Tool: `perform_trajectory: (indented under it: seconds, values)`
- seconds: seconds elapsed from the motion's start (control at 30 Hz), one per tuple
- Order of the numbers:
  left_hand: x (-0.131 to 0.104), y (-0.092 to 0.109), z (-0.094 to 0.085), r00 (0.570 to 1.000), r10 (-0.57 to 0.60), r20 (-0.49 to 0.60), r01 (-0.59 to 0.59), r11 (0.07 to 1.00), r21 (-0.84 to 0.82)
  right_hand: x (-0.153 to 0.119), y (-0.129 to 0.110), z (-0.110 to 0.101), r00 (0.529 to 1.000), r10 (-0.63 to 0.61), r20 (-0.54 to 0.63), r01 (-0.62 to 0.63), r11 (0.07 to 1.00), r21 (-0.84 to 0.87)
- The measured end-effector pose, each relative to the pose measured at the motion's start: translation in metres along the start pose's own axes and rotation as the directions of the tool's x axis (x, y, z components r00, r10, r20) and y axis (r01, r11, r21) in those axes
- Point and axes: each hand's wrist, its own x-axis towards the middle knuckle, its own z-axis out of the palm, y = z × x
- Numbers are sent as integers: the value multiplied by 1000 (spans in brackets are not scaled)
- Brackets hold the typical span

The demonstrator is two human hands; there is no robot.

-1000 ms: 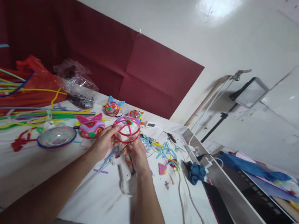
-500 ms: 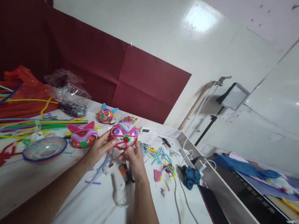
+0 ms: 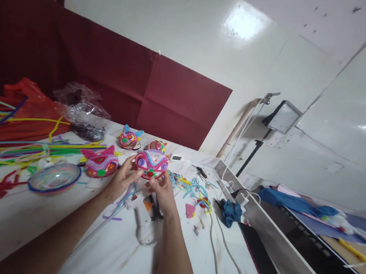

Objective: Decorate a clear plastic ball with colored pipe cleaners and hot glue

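Note:
A rounded pipe-cleaner animal mask [image 3: 151,163], striped in pink, white and blue with purple eyes and a green and red nose, is held up above the table. My left hand [image 3: 123,178] grips its left side, and my right hand [image 3: 163,191] has its fingers on the lower right edge. Just left of my left hand lies a pink mask [image 3: 101,163] with pointed ears. Behind are a blue-eared mask [image 3: 129,139] and another mask [image 3: 157,145], partly hidden by the held one. Under my hands lies a white glue gun [image 3: 144,222].
A clear bowl [image 3: 54,179] with a blue rim stands at left, near bundled pipe cleaners [image 3: 37,150] and a red plastic bag [image 3: 31,108]. Pipe-cleaner scraps [image 3: 193,188], cables [image 3: 215,262], a blue scrunchie [image 3: 231,212] and a black phone [image 3: 262,256] lie at right by the raised table edge [image 3: 277,234].
The held mask has tipped, so more of its top edge shows and its nose sits lower. Both hands keep their hold. The whole view has shifted slightly.

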Motion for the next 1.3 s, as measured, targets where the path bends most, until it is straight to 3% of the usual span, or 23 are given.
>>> perform_trajectory:
  seconds: [0.3, 0.83, 1.3]
  values:
    - [6, -18, -2, 995, 90, 44, -89, 996, -27, 0, -1, 1, 999, -20, -29, 20, 1000, -8]
    - [9, -22, -5, 998, 67, 0, -67, 998, -21, 2, 2, 7, 999, -43, -21, 44, 998, 46]
    - [15, -23, -9, 992, 1, -129, 6, 998, 59, 8, 18, 11, 998, -53, -21, 54, 999, 7]
